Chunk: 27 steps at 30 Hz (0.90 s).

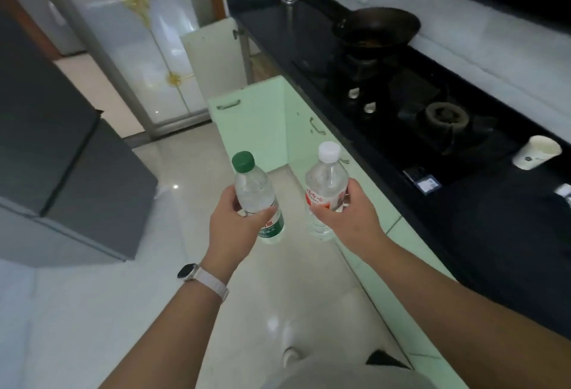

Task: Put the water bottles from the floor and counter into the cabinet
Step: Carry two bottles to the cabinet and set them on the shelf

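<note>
Holding one bottle each, both arms reach out in front over the pale floor (278, 296). The left grip (234, 221) is curled round the lower body of the green-capped bottle (255, 191), with the thumb across the front just above the green label. That bottle stands nearly upright, with its cap above the grip and its base showing below it. A white watch (188, 271) sits on the same wrist.

The right grip (349, 212) wraps the middle of the white-capped bottle (326, 181) from the right, over its red label. The cap rises above the grip and the clear base hangs below it. The two bottles are near each other but apart, both between the two grips.

Beyond both grips, an open pale green cabinet door (250, 116) stands out from the cabinet row. To the right of the right grip runs the black table (494, 234). It carries a hob burner (441, 115), a dark wok (377, 30) farther off and a paper cup (536, 152). Past the cup, at the frame edge, lies something pale (564, 192), perhaps another bottle, but it is too cut off to tell. Left of the left grip stands a grey appliance (77, 157).
</note>
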### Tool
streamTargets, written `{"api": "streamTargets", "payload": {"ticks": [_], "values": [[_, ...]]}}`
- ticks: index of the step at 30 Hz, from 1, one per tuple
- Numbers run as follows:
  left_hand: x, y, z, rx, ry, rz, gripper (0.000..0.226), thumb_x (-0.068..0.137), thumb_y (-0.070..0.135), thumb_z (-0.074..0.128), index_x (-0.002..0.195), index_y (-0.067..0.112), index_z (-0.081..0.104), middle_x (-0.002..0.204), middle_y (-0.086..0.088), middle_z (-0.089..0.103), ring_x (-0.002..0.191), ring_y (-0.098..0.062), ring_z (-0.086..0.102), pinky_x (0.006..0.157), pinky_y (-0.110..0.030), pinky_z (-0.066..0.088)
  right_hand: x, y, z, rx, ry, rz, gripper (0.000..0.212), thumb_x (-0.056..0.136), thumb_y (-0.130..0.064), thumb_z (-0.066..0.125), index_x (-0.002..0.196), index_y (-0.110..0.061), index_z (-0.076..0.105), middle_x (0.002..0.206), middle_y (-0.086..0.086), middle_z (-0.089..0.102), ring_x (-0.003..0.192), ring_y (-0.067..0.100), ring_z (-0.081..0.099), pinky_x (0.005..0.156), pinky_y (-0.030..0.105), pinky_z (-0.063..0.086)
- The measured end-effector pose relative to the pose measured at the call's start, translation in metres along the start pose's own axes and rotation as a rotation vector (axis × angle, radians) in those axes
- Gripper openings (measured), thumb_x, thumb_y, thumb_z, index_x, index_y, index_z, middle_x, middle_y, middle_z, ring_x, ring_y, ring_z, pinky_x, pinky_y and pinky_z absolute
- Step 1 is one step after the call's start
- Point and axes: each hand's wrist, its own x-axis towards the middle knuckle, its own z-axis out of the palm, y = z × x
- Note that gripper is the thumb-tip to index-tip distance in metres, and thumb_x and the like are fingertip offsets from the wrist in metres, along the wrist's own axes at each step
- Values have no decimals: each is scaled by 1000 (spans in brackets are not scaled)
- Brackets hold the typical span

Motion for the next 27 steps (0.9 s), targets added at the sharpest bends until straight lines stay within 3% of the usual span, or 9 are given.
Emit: {"api": "streamTargets", "payload": {"ticks": [6, 11, 16, 21, 27], "values": [[17, -19, -73, -11, 172, -26, 49, 73, 25, 90, 111, 37, 62, 107, 17, 71, 101, -4, 67, 85, -28, 53, 19, -34, 65, -10, -182, -82, 45, 74, -29, 84, 100, -45, 51, 101, -18, 64, 86, -12, 59, 77, 17, 48], [31, -29, -112, 2, 275, -57, 47, 75, 24, 88, 110, 38, 62, 103, 20, 71, 95, 4, 66, 85, -26, 52, 50, -48, 107, -20, -282, -94, 44, 73, -29, 84, 103, -39, 53, 103, -13, 64, 93, 1, 61, 82, 25, 51], [75, -41, -133, 43, 328, -108, 48, 75, 20, 88, 111, 40, 63, 103, 19, 72, 92, 6, 67, 86, -29, 55, 102, -55, 148, -9, -359, -107, 49, 70, -32, 84, 109, -40, 56, 106, -15, 65, 98, 2, 61, 87, 29, 51], [151, -41, -144, 118, 338, -170, 54, 74, 24, 88, 121, 30, 62, 109, 14, 71, 103, -9, 68, 92, -38, 56, 172, -71, 180, 12, -420, -121, 47, 70, -28, 84, 106, -38, 56, 99, -20, 64, 91, -7, 59, 81, 23, 48], [232, -22, -145, 168, 338, -190, 52, 76, 25, 88, 119, 33, 61, 109, 19, 69, 102, 1, 64, 82, -21, 48, 260, -95, 196, 18, -454, -149, 42, 73, -20, 84, 97, -40, 56, 92, -24, 65, 87, -8, 59, 77, 19, 46]]}}
